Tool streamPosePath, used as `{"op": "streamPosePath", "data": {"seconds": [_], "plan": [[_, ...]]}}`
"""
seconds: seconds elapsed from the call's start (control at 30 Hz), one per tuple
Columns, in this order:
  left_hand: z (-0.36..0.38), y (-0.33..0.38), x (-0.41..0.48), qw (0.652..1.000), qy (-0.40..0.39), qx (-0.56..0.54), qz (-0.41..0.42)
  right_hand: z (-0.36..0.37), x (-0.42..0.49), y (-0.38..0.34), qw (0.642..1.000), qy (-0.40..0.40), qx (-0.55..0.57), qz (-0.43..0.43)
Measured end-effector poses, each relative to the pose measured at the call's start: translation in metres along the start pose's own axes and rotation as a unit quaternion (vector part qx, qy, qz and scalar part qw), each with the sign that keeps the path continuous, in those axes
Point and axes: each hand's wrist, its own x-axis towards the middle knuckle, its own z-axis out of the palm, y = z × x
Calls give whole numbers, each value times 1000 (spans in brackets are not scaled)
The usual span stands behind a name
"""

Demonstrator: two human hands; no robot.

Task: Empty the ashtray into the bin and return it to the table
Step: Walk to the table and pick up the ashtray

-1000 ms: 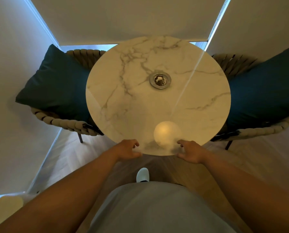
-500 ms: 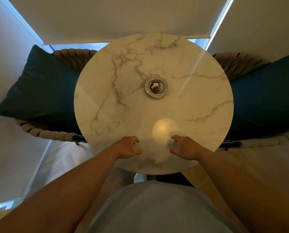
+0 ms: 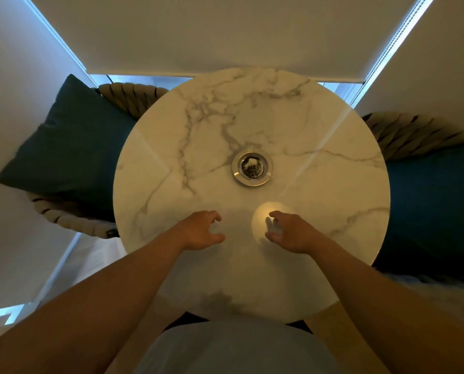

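Observation:
A round silver metal ashtray (image 3: 251, 166) with dark ash in its bowl sits near the middle of a round white marble table (image 3: 333, 184). My left hand (image 3: 198, 230) hovers over the table's near half, fingers curled and apart, holding nothing. My right hand (image 3: 290, 232) hovers beside it, also open and empty, a hand's length short of the ashtray. No bin is in view.
A woven rope chair with a dark teal cushion (image 3: 71, 147) stands left of the table, another with a teal cushion (image 3: 435, 201) on the right. Closed roller blinds (image 3: 198, 31) hang behind. A round light reflection (image 3: 260, 220) glows on the marble by my right hand.
I have stepped closer to the table. Both hands moved forward from the near table edge to over its surface, nearer the ashtray.

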Motion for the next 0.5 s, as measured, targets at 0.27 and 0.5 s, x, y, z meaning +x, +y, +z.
{"op": "streamPosePath", "data": {"seconds": [0.27, 0.5], "plan": [[-45, -5, 64, 998, 38, 12, 44, -39, 44, -10, 998, 59, -16, 20], [-69, 0, 115, 995, 70, 40, 63, -64, 86, -4, 994, 106, -23, 15]]}}
